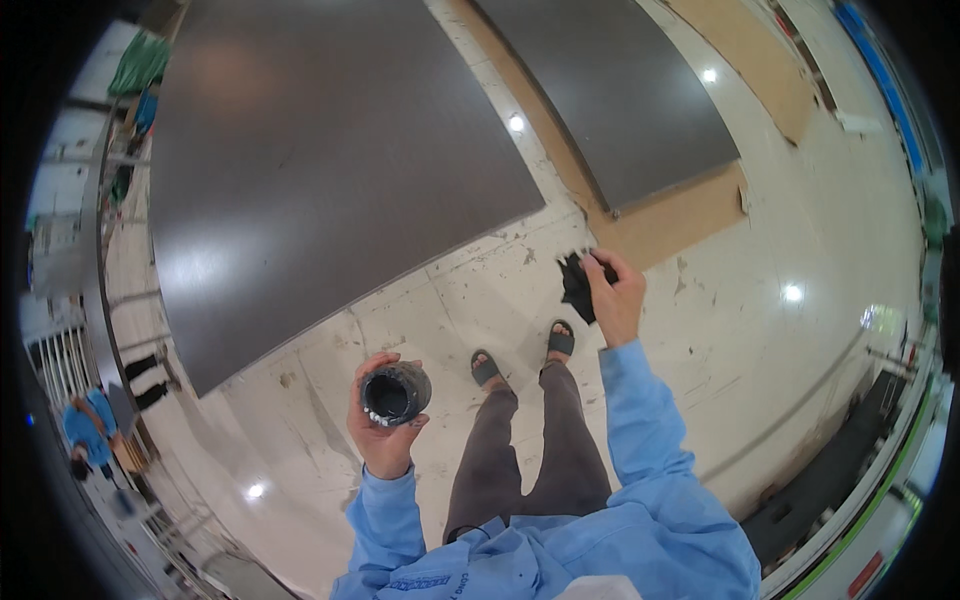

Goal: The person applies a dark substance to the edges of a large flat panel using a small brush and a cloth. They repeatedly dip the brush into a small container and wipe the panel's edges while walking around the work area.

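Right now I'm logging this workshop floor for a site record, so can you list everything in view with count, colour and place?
Large panels: two, dark grey-brown, lying flat on the floor ahead, one at the upper left, one at the upper right.
Board sheets: brown, under and beside the right panel; count unclear.
Floor: one, pale, scuffed and stained, with light reflections.
Another person: one, blue top, far left edge.
Small round pot: one, black, open top, in the left hand.
Cloth: one, black, crumpled, in the right hand.
Sandalled feet: two, dark sandals, centre.
Left hand: gripping the pot.
Right hand: pinching the cloth.
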`<state>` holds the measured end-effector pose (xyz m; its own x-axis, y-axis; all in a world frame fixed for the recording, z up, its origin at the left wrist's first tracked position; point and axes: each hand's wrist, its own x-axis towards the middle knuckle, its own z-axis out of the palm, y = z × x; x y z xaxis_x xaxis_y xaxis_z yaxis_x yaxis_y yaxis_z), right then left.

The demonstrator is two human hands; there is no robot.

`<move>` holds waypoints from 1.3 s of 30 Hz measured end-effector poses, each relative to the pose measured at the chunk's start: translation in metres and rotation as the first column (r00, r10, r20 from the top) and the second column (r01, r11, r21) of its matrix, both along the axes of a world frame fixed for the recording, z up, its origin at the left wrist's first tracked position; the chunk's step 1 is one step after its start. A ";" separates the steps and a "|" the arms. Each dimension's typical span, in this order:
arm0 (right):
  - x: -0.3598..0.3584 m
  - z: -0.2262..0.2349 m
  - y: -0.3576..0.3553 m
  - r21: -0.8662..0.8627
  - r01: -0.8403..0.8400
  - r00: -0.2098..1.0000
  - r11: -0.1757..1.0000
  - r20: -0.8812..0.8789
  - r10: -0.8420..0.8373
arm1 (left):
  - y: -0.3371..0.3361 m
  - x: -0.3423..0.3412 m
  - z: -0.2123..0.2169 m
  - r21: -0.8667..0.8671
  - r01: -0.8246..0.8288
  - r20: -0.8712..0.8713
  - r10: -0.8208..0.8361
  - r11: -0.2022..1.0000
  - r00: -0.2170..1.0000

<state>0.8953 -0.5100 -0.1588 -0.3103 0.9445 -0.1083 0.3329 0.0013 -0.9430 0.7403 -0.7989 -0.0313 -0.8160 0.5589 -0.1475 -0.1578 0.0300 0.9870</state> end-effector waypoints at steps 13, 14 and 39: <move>-0.069 0.013 -0.031 -0.155 -0.001 0.974 0.988 -0.224 -0.034 | -0.010 0.010 -0.002 -0.073 0.117 -0.022 -0.119 0.990 0.993; -0.071 0.012 -0.032 -0.177 0.052 0.963 0.983 -0.251 -0.096 | -0.010 0.010 -0.001 -0.082 0.117 -0.024 -0.119 0.990 0.993; 0.086 0.047 -0.041 -0.025 -0.187 0.977 0.982 0.102 0.189 | -0.022 -0.002 0.066 0.133 0.053 -0.080 -0.042 0.990 0.996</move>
